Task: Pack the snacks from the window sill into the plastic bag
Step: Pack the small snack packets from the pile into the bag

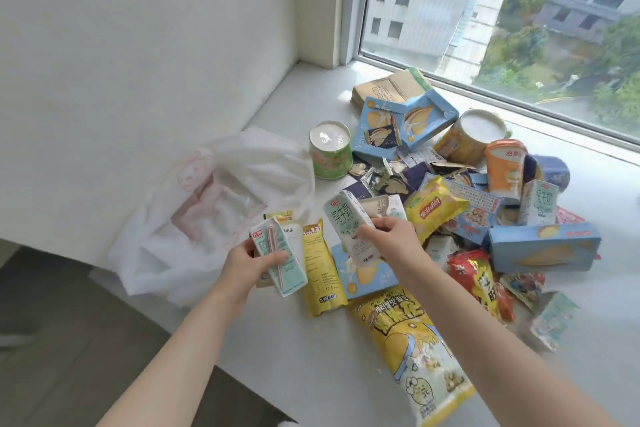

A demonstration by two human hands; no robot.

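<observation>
A pile of snacks lies on the white window sill. My left hand grips a pale green milk carton with a pink straw on its side, just right of the white plastic bag. My right hand holds a second milk carton, lifted above a blue box. The bag lies crumpled and open at the sill's left edge. A large yellow popcorn bag lies in front. A third milk carton stands in the pile at the right.
A green tub stands behind the bag, and a yellow tub and an orange cup lie further right. Blue boxes, yellow packets and red packets are scattered about. The window runs along the back; the floor drops off at the left.
</observation>
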